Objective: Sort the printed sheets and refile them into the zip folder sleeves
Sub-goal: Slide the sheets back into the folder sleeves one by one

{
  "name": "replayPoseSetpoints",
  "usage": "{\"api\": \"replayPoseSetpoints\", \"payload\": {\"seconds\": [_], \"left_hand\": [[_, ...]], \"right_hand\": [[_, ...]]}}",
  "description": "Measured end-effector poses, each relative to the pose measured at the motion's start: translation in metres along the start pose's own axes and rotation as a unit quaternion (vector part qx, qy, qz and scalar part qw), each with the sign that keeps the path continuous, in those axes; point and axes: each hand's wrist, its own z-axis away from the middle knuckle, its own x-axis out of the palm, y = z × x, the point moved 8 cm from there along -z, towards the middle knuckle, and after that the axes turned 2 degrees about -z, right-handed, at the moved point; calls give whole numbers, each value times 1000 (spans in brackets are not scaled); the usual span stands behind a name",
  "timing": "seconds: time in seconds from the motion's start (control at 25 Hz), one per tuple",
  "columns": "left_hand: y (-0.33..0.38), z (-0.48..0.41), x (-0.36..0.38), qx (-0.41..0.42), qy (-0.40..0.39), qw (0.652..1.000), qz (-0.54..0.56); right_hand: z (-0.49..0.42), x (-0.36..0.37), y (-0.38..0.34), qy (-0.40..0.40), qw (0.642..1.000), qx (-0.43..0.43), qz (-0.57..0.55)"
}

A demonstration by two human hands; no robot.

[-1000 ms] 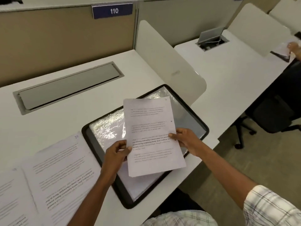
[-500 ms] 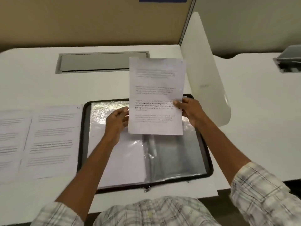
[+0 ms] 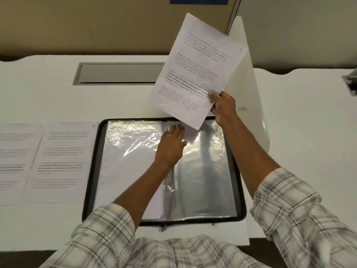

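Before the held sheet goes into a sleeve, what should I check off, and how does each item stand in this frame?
1. Printed sheet secure in right hand: ok, pinched at its lower right edge.
2. Left hand free of paper and on the plastic sleeve: ok.
3. Sleeve mouth actually opened: cannot tell, glare hides the edge.
4. Zip folder lying open and flat on the desk: ok.
5. Sheet lined up with the sleeve: not ok, it is raised and tilted.
6. Sorted sheets left of the folder, clear of it: ok.

R hand [image 3: 224,107] holds sheet [image 3: 197,70] up | L hand [image 3: 171,147] flat on folder [image 3: 239,171] sleeve [image 3: 202,171]
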Motion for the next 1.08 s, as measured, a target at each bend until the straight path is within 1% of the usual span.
{"api": "replayPoseSetpoints", "payload": {"seconds": [0.04, 0.12, 0.2, 0.28, 0.36, 0.44, 0.48, 0.64, 0.72, 0.8, 0.92, 1.08], "left_hand": [[0, -3, 4, 2, -11, 1000, -26], [0, -4, 2, 8, 1, 999, -31], [-5, -6, -6, 0, 15, 1000, -5], [-15, -11, -15, -21, 22, 998, 46], [-23, -22, -17, -27, -18, 998, 57], [-25, -34, -18, -5, -67, 997, 26], [-24, -39, -21, 10, -73, 997, 13], [-17, -54, -34, 48, -32, 998, 0], [-15, -57, -35, 56, -9, 998, 15], [-16, -59, -39, 46, 24, 997, 51], [-21, -58, -46, 15, 75, 991, 109], [-24, -59, -52, 12, 94, 984, 149]], "right_hand": [[-4, 1, -4, 8, 1000, -5, 0], [-13, 7, -10, 15, 1000, -15, 5], [-21, 12, -14, 15, 1000, -22, 3], [-29, 17, -14, 12, 1000, -24, 5], [-37, 20, -12, 11, 999, -26, 19], [-44, 23, -8, 12, 999, -28, 33], [-47, 24, -6, 11, 999, -27, 37], [-49, 26, -2, -5, 998, -22, 59], [-47, 24, -3, -10, 998, -26, 62], [-46, 20, -1, -13, 997, -28, 71], [-46, 13, 0, -18, 992, -21, 119], [-44, 2, 0, -6, 979, -14, 203]]}}
